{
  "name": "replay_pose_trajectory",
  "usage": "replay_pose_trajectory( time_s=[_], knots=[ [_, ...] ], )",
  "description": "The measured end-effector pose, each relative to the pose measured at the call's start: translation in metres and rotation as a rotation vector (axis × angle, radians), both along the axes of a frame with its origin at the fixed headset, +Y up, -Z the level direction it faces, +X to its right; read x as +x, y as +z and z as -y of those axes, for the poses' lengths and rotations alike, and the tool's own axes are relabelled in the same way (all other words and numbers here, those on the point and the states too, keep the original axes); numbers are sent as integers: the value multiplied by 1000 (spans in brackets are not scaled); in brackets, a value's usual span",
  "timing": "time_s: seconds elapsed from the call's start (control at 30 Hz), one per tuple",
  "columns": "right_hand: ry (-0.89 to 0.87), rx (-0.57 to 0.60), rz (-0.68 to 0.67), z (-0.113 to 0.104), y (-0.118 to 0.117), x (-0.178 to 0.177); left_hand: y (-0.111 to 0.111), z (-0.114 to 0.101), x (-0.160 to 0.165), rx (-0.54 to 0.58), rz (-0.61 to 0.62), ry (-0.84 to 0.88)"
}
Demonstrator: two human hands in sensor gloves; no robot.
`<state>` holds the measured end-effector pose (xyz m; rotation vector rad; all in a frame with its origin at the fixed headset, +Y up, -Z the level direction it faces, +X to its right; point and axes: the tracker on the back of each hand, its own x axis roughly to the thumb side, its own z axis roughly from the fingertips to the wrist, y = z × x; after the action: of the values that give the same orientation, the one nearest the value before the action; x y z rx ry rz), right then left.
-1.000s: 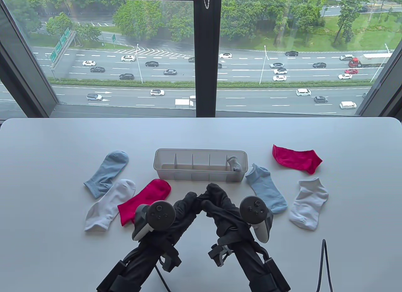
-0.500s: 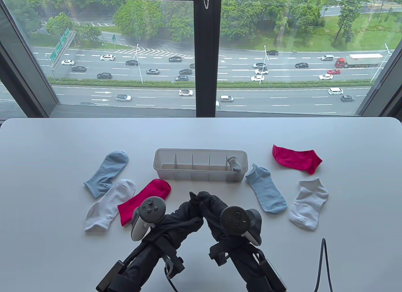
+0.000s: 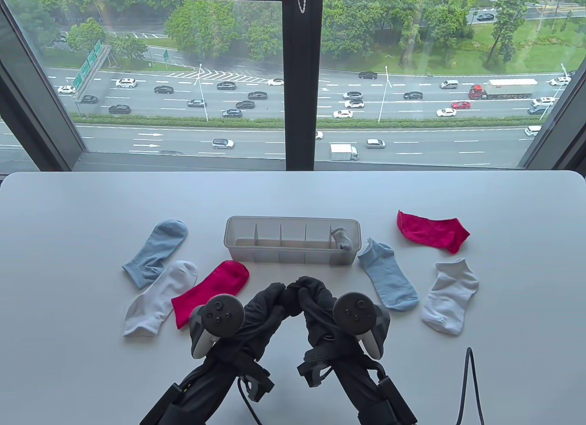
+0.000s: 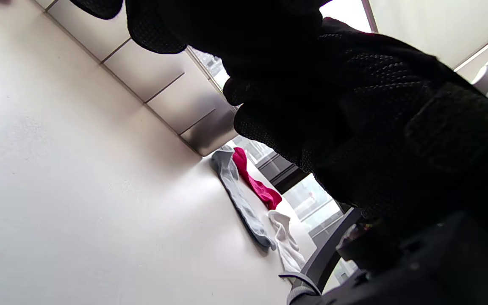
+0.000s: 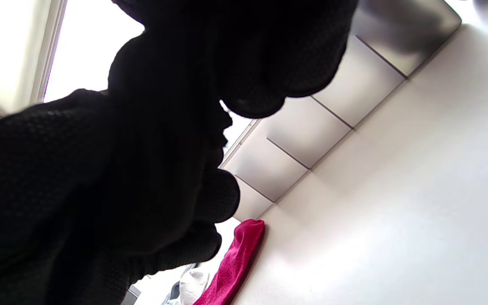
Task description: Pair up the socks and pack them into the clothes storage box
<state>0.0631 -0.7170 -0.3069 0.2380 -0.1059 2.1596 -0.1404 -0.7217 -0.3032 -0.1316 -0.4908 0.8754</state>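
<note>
Cable [image 3: 468, 379] at near right edge of worktop [image 3: 68, 242]. Left hand [image 3: 263, 306] and right hand [image 3: 313, 301] meeting fingertip to fingertip at near centre, just short of the storage box [image 3: 293, 256]; dark material bunched between them, black sock or glove fabric cannot be told apart. Fingers curled on both; whether clenched on something cannot be told from any view. Wrist views mostly blocked by black glove.

Left of hands: red sock [image 3: 210, 293] nearest, touching white sock [image 3: 160, 299], then blue-grey sock [image 3: 155, 252] farther left, overlapped by the white one. Right of hands: light blue ankle sock [image 3: 388, 281], just beside box's right end; white ankle sock [image 3: 450, 297] farther right; second red sock [image 3: 432, 230] beyond both, apart.

Storage box beyond hands, long side facing near, divided into compartments; grey rolled sock pair [image 3: 342, 239] in rightmost compartment.

Far: window frame [image 3: 300, 77], road with cars [image 3: 412, 104], trees.
</note>
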Motion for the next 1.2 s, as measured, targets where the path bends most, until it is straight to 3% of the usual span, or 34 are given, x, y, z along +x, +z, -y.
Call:
replay_pose_trajectory(
  time_s=[0.13, 0.23, 0.33, 0.5, 0.63, 0.7, 0.73, 0.8, 0.93, 1.1, 1.2],
  knots=[
    [-37, -31, -71, 0, 3, -9, -1, 0, 7, 19, -79, -183],
    [-8, -35, -120, 0, 0, -11, -3, -3, 2, 11, -95, -152],
    [89, -1, -87, -1, -1, -11, -4, -5, -6, 13, -152, -108],
    [154, 37, -114, -1, 1, -12, -7, -13, -13, 43, -224, -227],
    [205, 55, -106, -1, -2, -8, -9, -10, -22, 22, -219, -80],
    [141, -30, -181, 5, -4, -6, -10, -9, -27, 20, -238, -8],
    [100, -131, -309, 10, -6, -8, -11, -8, -30, 18, -245, 50],
    [47, -256, -380, 20, -5, -14, -12, -7, -30, -2, -211, 149],
    [-66, -197, -266, 23, -2, -20, -11, -5, -28, -62, -197, 192],
    [-134, -172, -150, 24, -11, 3, -14, -6, -27, -148, 10, 283],
    [-156, -199, -160, 27, -13, 11, -16, -2, -21, -183, 17, 249]
  ],
)
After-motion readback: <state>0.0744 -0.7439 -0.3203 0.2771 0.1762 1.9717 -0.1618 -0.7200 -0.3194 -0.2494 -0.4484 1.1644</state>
